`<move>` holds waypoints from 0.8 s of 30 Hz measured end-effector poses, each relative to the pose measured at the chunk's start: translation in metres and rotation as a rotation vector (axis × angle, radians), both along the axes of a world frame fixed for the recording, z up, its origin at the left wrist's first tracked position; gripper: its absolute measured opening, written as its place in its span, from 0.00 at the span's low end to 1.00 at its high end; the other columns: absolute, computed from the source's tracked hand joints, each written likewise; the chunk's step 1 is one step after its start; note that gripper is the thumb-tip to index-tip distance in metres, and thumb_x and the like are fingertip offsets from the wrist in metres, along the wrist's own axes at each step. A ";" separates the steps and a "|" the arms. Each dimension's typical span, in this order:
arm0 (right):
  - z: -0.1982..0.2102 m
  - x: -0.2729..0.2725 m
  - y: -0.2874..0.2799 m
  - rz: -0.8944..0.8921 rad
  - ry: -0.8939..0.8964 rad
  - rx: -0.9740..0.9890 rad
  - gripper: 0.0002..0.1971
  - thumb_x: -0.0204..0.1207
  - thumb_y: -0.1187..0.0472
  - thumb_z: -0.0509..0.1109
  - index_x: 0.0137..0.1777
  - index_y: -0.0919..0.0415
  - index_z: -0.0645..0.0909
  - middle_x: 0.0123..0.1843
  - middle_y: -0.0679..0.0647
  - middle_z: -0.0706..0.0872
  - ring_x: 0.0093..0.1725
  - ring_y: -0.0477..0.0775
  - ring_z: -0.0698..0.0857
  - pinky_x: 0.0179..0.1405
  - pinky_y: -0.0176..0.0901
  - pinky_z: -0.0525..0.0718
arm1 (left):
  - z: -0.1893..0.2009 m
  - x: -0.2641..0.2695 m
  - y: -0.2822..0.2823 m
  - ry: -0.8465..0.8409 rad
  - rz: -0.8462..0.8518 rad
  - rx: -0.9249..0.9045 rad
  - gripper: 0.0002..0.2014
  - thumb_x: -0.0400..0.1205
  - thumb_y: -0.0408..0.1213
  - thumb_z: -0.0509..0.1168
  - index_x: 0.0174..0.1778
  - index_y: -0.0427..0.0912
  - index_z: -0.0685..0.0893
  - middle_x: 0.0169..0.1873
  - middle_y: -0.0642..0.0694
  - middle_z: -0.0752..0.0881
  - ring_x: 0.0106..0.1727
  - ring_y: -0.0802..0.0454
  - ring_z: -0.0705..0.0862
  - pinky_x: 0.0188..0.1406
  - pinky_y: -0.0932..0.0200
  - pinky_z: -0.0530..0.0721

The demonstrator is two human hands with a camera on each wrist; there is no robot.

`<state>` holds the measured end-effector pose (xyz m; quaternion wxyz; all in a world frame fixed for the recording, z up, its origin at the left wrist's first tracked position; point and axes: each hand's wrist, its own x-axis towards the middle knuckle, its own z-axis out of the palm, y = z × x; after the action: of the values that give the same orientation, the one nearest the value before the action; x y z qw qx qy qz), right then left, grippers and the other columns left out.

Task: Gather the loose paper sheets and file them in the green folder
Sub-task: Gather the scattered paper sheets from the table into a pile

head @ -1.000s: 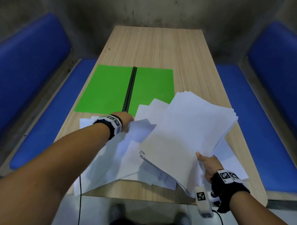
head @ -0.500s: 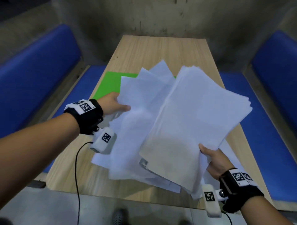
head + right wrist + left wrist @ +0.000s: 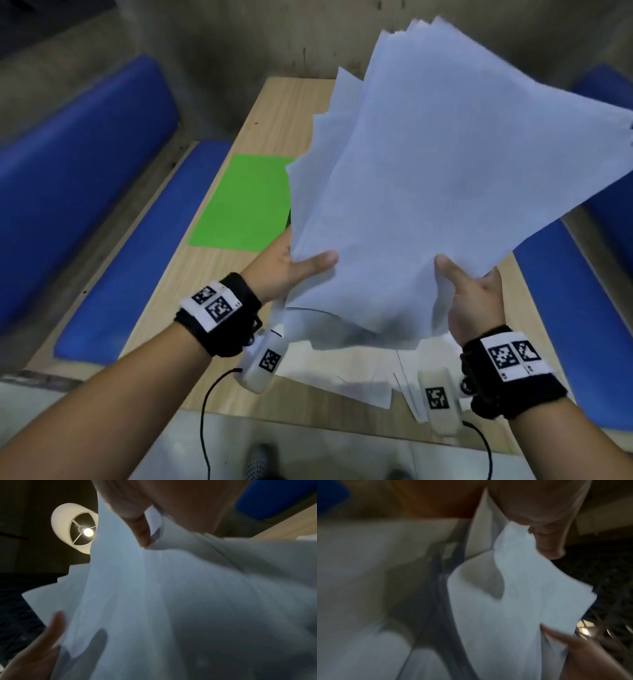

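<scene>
A thick, uneven stack of white paper sheets [image 3: 428,192] is raised nearly upright above the table. My left hand [image 3: 294,263] grips its lower left corner, thumb on the front. My right hand [image 3: 469,291] grips the lower right edge, thumb also on the front. The wrist views show the same paper sheets [image 3: 513,608] [image 3: 171,595] pinched between thumb and fingers. The green folder [image 3: 243,202] lies open on the wooden table [image 3: 284,113], its right half hidden behind the stack. A few loose sheets [image 3: 342,370] still lie flat near the table's front edge.
Blue padded benches [image 3: 75,164] [image 3: 575,308] flank the table on both sides. A concrete wall stands behind it. Black cables hang from the wrist cameras over the front table edge. A ceiling lamp [image 3: 80,530] shows in the right wrist view.
The left hand lifted sheets off the table and joined them to the right hand's stack. Both hands then raised the combined stack and tilted it upright, covering the folder's right half.
</scene>
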<state>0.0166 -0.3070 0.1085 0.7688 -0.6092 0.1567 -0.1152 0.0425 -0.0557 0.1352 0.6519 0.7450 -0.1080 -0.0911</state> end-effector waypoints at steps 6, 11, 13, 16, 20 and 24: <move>-0.015 -0.005 0.018 -0.174 -0.061 -0.150 0.47 0.71 0.50 0.77 0.83 0.51 0.51 0.79 0.46 0.68 0.77 0.47 0.71 0.79 0.44 0.67 | -0.010 -0.023 -0.032 -0.164 0.408 -0.216 0.13 0.79 0.23 0.66 0.47 0.49 0.83 0.37 0.68 0.89 0.44 0.79 0.85 0.45 0.82 0.78; -0.028 -0.014 0.022 -0.066 -0.081 -0.196 0.23 0.62 0.58 0.80 0.58 0.57 0.82 0.51 0.44 0.91 0.57 0.46 0.88 0.65 0.48 0.83 | -0.041 -0.031 -0.026 -0.097 0.349 -0.151 0.13 0.72 0.35 0.75 0.49 0.53 0.85 0.43 0.66 0.91 0.51 0.69 0.88 0.51 0.73 0.82; -0.024 -0.017 0.020 -0.005 -0.117 -0.194 0.17 0.62 0.62 0.82 0.50 0.52 0.84 0.42 0.36 0.92 0.47 0.37 0.89 0.53 0.39 0.86 | -0.046 -0.033 -0.022 -0.091 0.296 -0.130 0.17 0.73 0.28 0.75 0.52 0.52 0.83 0.44 0.68 0.90 0.51 0.71 0.87 0.49 0.76 0.81; -0.012 -0.015 0.012 0.037 -0.172 -0.159 0.17 0.61 0.61 0.82 0.49 0.54 0.83 0.40 0.35 0.92 0.42 0.34 0.89 0.39 0.30 0.85 | -0.041 -0.032 -0.015 -0.087 0.279 -0.138 0.20 0.71 0.24 0.75 0.49 0.53 0.83 0.40 0.70 0.90 0.47 0.72 0.87 0.45 0.77 0.82; 0.011 -0.009 0.009 0.032 -0.263 -0.114 0.19 0.63 0.60 0.77 0.54 0.63 0.83 0.39 0.39 0.92 0.42 0.38 0.90 0.38 0.32 0.85 | -0.027 -0.031 -0.010 -0.138 0.273 -0.172 0.15 0.66 0.31 0.75 0.43 0.55 0.87 0.40 0.66 0.91 0.46 0.69 0.89 0.44 0.71 0.85; 0.025 -0.009 0.021 0.050 -0.325 -0.073 0.08 0.63 0.57 0.81 0.40 0.43 0.90 0.39 0.39 0.92 0.42 0.39 0.90 0.40 0.34 0.87 | -0.010 -0.029 -0.019 -0.244 0.268 -0.245 0.19 0.66 0.28 0.74 0.46 0.56 0.85 0.42 0.67 0.90 0.47 0.69 0.88 0.45 0.70 0.85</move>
<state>0.0072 -0.2859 0.1339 0.7639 -0.6139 0.0108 -0.1987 0.0140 -0.0745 0.1248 0.7261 0.6733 -0.0964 0.1008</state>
